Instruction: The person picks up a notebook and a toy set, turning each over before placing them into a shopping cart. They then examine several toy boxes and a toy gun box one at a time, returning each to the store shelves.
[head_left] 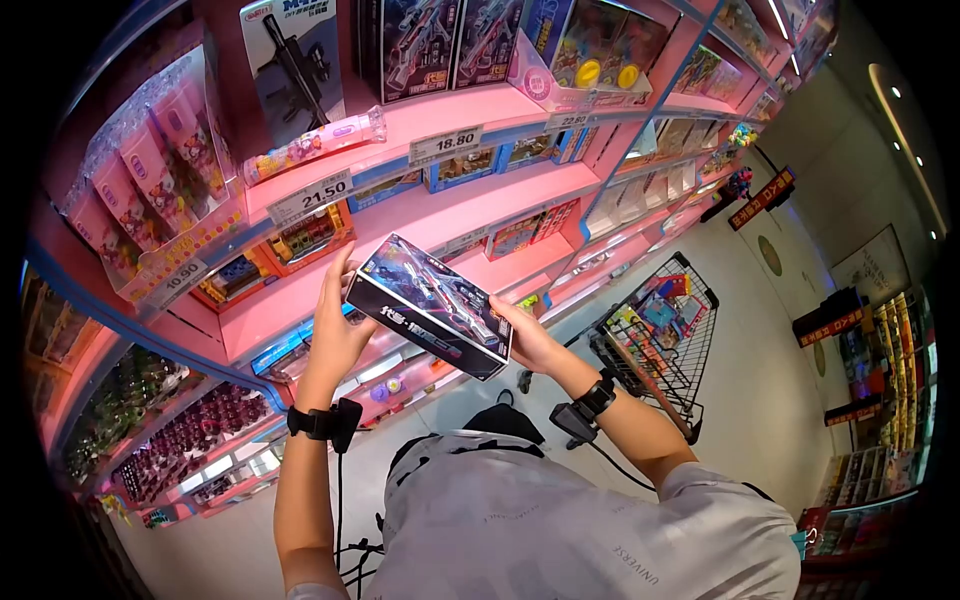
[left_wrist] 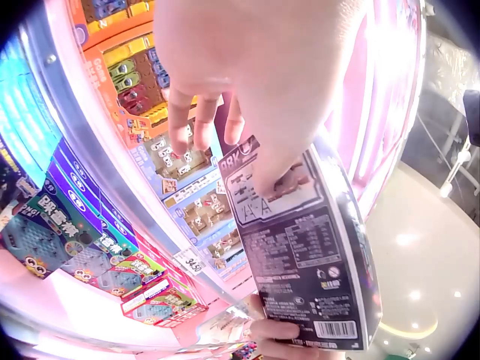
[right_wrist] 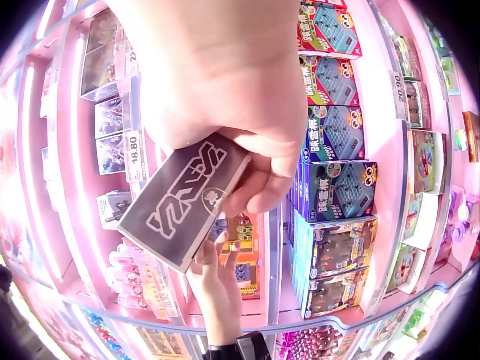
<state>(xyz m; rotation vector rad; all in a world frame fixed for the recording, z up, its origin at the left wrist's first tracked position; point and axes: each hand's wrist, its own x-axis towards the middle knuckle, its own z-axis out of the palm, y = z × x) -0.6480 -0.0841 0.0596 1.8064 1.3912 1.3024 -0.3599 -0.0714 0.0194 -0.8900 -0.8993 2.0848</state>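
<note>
A dark toy gun box (head_left: 432, 308) is held out in front of the shelves, a blaster pictured on its upper face. My right hand (head_left: 530, 342) grips its right end; in the right wrist view that hand (right_wrist: 247, 135) curls its fingers round the edge beside the dark end panel. At the opposite end, my left hand (head_left: 338, 335) holds the box by a corner between thumb and fingers. In the left wrist view, the left thumb presses the printed back of the box (left_wrist: 300, 255), above a barcode, while several fingers of the left hand (left_wrist: 247, 82) hang beside it.
Pink shelves carry price tags (head_left: 445, 144) and boxed toys, including similar dark gun boxes (head_left: 408, 50). A pink tube (head_left: 315, 145) lies on the shelf edge. To the right stands a wire shopping cart (head_left: 708, 350) with colourful packages in it. Cables hang from the wrist cameras.
</note>
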